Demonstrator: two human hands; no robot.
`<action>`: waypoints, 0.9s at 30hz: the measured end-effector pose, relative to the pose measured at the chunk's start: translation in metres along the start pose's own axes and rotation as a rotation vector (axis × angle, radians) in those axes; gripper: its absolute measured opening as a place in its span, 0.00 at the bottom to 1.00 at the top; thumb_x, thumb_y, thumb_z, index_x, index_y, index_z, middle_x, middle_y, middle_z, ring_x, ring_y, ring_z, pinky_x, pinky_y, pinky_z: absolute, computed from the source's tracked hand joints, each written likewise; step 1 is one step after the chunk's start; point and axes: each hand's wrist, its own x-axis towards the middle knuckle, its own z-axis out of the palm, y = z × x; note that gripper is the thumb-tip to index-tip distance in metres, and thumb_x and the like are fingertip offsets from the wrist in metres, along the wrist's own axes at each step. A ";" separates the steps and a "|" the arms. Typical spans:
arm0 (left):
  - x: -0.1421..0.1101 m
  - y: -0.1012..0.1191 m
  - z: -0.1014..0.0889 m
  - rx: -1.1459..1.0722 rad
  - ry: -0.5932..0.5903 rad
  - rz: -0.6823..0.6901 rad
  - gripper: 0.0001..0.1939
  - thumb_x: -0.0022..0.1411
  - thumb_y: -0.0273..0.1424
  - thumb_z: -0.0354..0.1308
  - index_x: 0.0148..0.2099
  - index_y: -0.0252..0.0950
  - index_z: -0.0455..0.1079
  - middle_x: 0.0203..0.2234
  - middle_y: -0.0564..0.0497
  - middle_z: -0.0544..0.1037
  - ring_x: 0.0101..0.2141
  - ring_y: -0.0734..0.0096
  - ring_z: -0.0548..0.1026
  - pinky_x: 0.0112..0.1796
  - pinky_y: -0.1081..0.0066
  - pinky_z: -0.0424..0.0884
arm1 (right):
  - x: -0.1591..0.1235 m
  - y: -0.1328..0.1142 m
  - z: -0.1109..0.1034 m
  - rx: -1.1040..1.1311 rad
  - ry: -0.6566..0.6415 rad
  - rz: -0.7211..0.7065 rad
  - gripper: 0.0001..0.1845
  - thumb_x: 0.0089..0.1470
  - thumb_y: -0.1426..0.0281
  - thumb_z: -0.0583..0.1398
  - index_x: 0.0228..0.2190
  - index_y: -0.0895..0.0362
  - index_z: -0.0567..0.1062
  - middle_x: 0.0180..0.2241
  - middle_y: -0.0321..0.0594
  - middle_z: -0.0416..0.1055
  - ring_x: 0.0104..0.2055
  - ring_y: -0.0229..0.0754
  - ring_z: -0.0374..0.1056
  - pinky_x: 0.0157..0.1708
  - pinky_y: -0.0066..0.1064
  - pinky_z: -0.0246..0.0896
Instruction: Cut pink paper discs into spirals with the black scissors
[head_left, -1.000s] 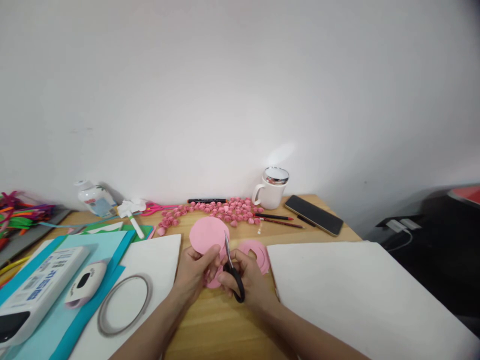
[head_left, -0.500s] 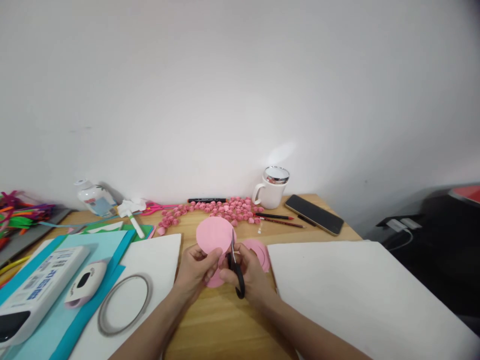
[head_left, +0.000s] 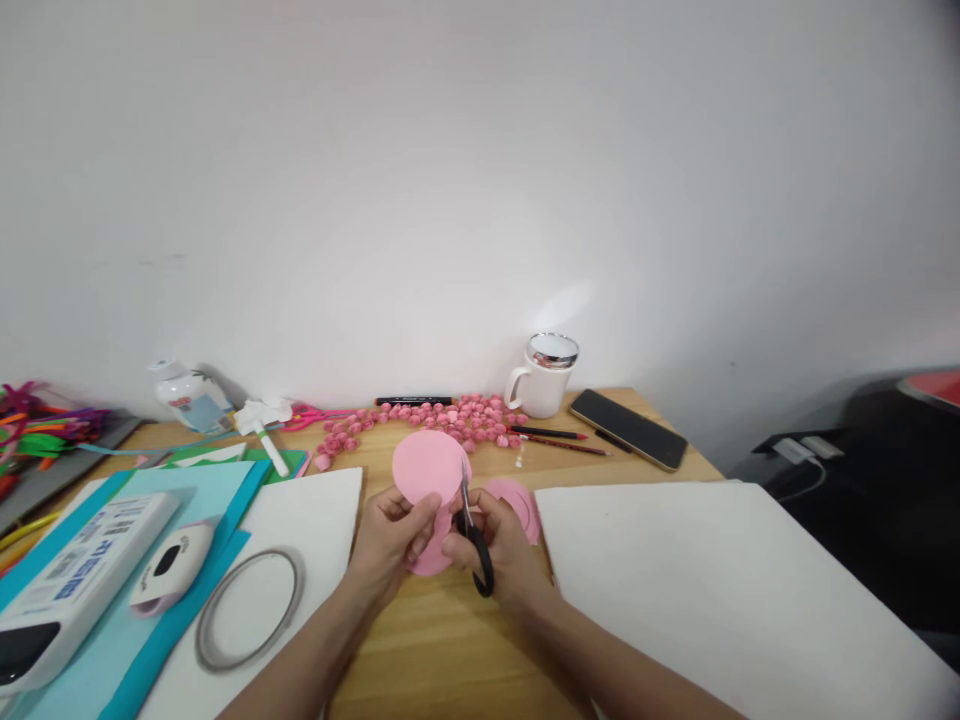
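In from the wooden table's far edge, the left hand pinched a largely round pink disc; the right hand gripped scissors at its rim, the cut seemingly unfinished. Shaped pink rolls lined that edge.

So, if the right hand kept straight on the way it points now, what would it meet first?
Probably the pink paper circle in the left hand; the scissors in the right hand point that way. Exact depth is unclear.
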 end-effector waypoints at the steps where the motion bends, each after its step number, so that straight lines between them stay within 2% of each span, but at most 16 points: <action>1: 0.000 0.000 0.000 -0.004 0.000 0.007 0.17 0.44 0.37 0.63 0.19 0.33 0.60 0.04 0.61 0.60 0.08 0.86 0.52 0.13 0.80 0.44 | 0.000 0.000 0.000 -0.009 0.002 0.005 0.19 0.35 0.66 0.66 0.27 0.56 0.63 0.18 0.27 0.59 0.18 0.30 0.53 0.17 0.21 0.47; 10: 0.001 0.002 -0.001 -0.029 -0.010 0.027 0.15 0.46 0.37 0.62 0.21 0.33 0.61 0.05 0.61 0.60 0.08 0.85 0.53 0.12 0.80 0.47 | -0.001 0.000 -0.001 -0.047 0.001 0.044 0.17 0.37 0.65 0.65 0.27 0.57 0.64 0.15 0.25 0.60 0.14 0.29 0.55 0.14 0.20 0.47; 15: 0.000 0.005 0.002 -0.092 -0.021 0.012 0.13 0.48 0.36 0.60 0.23 0.34 0.61 0.07 0.60 0.65 0.07 0.84 0.55 0.11 0.80 0.48 | -0.002 0.001 0.001 -0.014 -0.007 0.074 0.16 0.39 0.65 0.64 0.28 0.57 0.64 0.12 0.24 0.59 0.13 0.29 0.55 0.12 0.19 0.45; 21: -0.002 0.006 0.005 -0.035 0.009 -0.044 0.18 0.47 0.39 0.61 0.18 0.32 0.62 0.05 0.58 0.63 0.07 0.84 0.56 0.11 0.80 0.49 | -0.004 0.000 0.004 -0.011 -0.045 0.101 0.17 0.37 0.67 0.66 0.27 0.57 0.64 0.14 0.24 0.59 0.14 0.28 0.53 0.13 0.19 0.46; 27: 0.001 0.005 0.002 0.075 0.056 -0.051 0.21 0.42 0.40 0.63 0.12 0.33 0.59 0.02 0.58 0.59 0.07 0.85 0.52 0.10 0.79 0.45 | -0.003 -0.001 0.002 0.007 -0.065 0.109 0.21 0.35 0.68 0.67 0.30 0.57 0.63 0.16 0.25 0.59 0.17 0.29 0.54 0.16 0.19 0.47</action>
